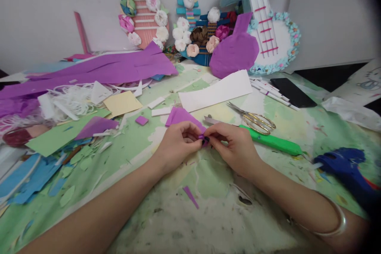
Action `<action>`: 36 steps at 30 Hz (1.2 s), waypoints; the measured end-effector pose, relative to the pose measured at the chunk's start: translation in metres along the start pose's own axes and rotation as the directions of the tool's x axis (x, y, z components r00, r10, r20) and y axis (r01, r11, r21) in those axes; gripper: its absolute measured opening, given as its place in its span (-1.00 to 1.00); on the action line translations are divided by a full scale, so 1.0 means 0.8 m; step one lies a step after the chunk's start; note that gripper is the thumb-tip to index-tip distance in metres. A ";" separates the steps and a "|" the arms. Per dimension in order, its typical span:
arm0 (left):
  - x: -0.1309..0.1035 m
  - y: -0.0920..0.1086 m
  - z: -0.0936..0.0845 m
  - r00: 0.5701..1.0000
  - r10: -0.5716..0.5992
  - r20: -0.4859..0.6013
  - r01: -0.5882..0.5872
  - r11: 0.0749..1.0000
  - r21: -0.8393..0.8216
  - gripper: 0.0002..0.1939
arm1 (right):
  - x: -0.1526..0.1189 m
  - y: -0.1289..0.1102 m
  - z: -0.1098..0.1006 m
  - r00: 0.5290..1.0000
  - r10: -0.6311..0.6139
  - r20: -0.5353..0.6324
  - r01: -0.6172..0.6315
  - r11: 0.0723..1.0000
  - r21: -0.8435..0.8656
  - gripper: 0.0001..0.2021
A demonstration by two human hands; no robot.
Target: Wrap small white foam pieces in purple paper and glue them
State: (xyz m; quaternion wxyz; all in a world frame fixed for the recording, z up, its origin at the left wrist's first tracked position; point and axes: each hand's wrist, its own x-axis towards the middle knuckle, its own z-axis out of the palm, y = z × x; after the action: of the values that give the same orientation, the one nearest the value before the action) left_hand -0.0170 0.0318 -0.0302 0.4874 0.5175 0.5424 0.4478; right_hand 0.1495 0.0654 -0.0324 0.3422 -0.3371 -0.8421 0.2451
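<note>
My left hand (181,143) and my right hand (232,145) meet at the middle of the table, fingertips pinched together. Between them is a small purple paper piece (201,137), mostly hidden by the fingers. Just behind the hands lies a larger folded piece of purple paper (178,116). A small purple square (141,120) rests to the left. To the right of my right hand are gold-handled scissors (257,122) and a green-handled cutter knife (274,141). A thin purple scrap (191,197) lies in front of the hands.
Decorated guitar shapes with paper flowers (149,16) lean on the wall, beside a purple guitar shape (235,53). A blue glue gun (342,162) lies at the right, with a black phone (293,92) farther back. Purple paper strips (113,67) and blue scraps (29,178) cover the left.
</note>
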 end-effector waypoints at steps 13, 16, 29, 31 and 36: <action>-0.002 -0.002 0.000 1.000 0.001 0.002 -0.001 1.000 -0.017 -0.88 | -0.004 -0.006 -0.002 0.980 -0.193 -0.038 0.182 0.963 -0.201 -0.74; -0.002 -0.002 -0.001 1.000 0.001 0.005 -0.001 1.000 -0.010 -0.88 | -0.003 -0.010 -0.002 0.978 -0.207 -0.019 0.194 0.942 -0.275 -0.71; 0.001 -0.002 0.001 1.000 0.003 0.006 -0.003 0.999 0.038 -0.87 | -0.008 -0.005 0.002 0.957 -0.251 -0.148 0.220 0.955 -0.199 -0.80; 0.000 -0.003 0.001 1.000 -0.003 0.008 0.003 0.999 0.037 -0.86 | -0.007 -0.005 0.002 0.949 -0.266 -0.170 0.232 0.953 -0.197 -0.82; 0.000 -0.002 0.001 1.000 -0.017 0.000 0.017 1.000 0.026 -0.84 | -0.007 -0.007 0.002 0.947 -0.267 -0.179 0.223 0.947 -0.233 -0.81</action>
State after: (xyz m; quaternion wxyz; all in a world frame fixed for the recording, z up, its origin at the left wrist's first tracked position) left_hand -0.0167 0.0313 -0.0322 0.4843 0.5192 0.5525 0.4366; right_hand 0.1490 0.0573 -0.0318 0.4187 -0.2872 -0.8583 0.0737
